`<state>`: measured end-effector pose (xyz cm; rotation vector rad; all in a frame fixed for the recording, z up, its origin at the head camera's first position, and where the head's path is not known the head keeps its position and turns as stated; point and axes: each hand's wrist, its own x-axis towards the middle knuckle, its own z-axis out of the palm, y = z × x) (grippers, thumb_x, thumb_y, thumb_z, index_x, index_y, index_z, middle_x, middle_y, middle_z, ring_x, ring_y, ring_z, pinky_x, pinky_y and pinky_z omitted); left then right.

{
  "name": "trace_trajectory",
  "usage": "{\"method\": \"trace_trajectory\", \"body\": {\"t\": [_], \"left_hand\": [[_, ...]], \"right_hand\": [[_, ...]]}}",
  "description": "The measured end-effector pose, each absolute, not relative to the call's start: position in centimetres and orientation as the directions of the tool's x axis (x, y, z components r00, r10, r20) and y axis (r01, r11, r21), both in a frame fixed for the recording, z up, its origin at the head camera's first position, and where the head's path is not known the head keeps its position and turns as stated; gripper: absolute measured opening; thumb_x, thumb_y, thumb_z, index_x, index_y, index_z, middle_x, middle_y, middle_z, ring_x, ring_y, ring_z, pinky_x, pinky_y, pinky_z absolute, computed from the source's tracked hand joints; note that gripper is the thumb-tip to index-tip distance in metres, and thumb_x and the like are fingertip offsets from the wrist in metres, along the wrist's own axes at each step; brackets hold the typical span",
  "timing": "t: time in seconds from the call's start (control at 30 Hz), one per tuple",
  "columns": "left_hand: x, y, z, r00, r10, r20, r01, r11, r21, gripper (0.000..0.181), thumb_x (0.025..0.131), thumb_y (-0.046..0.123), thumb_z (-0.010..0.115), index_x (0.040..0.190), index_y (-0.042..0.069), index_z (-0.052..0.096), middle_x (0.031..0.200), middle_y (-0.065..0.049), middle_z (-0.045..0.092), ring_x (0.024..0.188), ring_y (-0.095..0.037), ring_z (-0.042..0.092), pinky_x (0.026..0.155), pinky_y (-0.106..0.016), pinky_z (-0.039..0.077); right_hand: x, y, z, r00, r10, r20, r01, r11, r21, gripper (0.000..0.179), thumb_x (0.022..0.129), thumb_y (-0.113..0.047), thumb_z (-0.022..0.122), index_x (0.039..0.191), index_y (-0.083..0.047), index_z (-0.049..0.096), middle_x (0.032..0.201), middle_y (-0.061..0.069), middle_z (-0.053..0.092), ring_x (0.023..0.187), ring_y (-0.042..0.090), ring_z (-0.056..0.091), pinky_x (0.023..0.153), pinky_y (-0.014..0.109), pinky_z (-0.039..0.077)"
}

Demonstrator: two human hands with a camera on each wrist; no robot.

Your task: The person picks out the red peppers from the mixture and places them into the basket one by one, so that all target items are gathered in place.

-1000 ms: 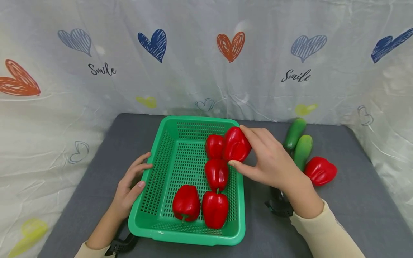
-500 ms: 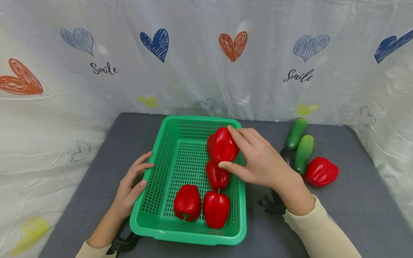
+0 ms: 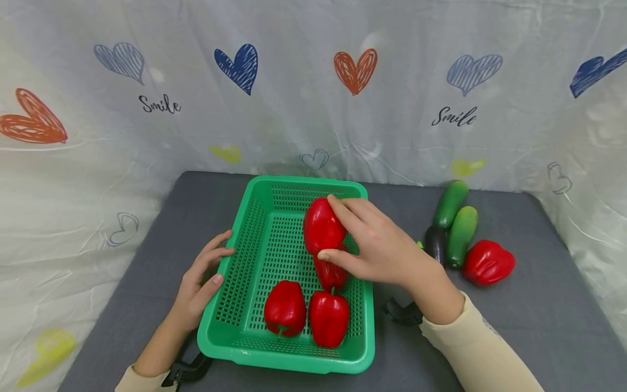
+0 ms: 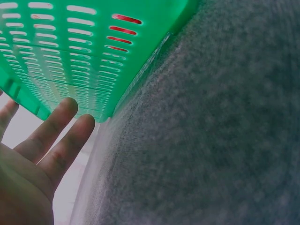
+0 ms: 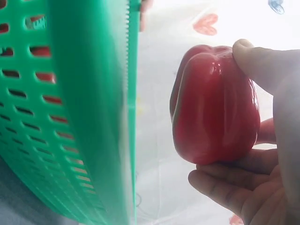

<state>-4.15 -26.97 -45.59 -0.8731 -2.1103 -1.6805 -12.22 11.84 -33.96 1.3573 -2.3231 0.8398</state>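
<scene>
My right hand (image 3: 374, 239) holds a glossy red bell pepper (image 3: 322, 226) above the right half of a green perforated basket (image 3: 284, 363). In the right wrist view the thumb is on one end of the held pepper (image 5: 215, 108) and the fingers are under the other, beyond the basket's rim. Inside the basket lie red bell peppers: one at front left (image 3: 284, 308), one at front right (image 3: 329, 318), and one partly covered by my thumb (image 3: 330, 271). My left hand (image 3: 198, 288) touches the basket's left rim; its fingers look fairly straight in the left wrist view.
Right of the basket, two cucumbers (image 3: 462, 236), a dark eggplant (image 3: 435, 244) and another red bell pepper (image 3: 489, 263) lie on the grey tablecloth (image 3: 534, 321). A white curtain (image 3: 294, 114) printed with hearts hangs behind the table.
My right hand has carried the bell pepper leftward, further over the basket, and it now hides the rear pepper there. More of the eggplant shows. The left hand stays at the rim.
</scene>
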Motion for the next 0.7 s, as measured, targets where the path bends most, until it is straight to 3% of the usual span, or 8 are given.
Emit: {"method": "trace_trajectory", "body": {"t": [0.27, 0.7], "left_hand": [[-4.2, -27.0, -45.7, -0.765, 0.27, 0.585, 0.629, 0.118, 0.768, 0.041, 0.105, -0.008, 0.048, 0.144, -0.017, 0.053, 0.167, -0.037, 0.034, 0.159, -0.039, 0.036, 0.123, -0.034, 0.032], [-4.3, -27.0, -45.5, -0.753, 0.274, 0.598, 0.642, 0.109, 0.759, 0.04, 0.107, -0.006, 0.048, 0.144, -0.017, 0.053, 0.166, -0.038, 0.034, 0.159, -0.04, 0.035, 0.123, -0.035, 0.033]], "right_hand": [[-12.1, 10.8, -34.4, -0.511, -0.705, 0.491, -0.858, 0.386, -0.338, 0.088, 0.093, -0.043, 0.086, 0.158, 0.006, 0.051, 0.144, 0.018, 0.062, 0.128, 0.029, 0.061, 0.095, 0.04, 0.06], [-12.3, 10.1, -35.4, -0.547, -0.736, 0.398, -0.83, 0.415, -0.373, 0.087, 0.095, -0.049, 0.083, 0.157, 0.004, 0.052, 0.144, 0.016, 0.062, 0.131, 0.029, 0.059, 0.1, 0.04, 0.059]]}}
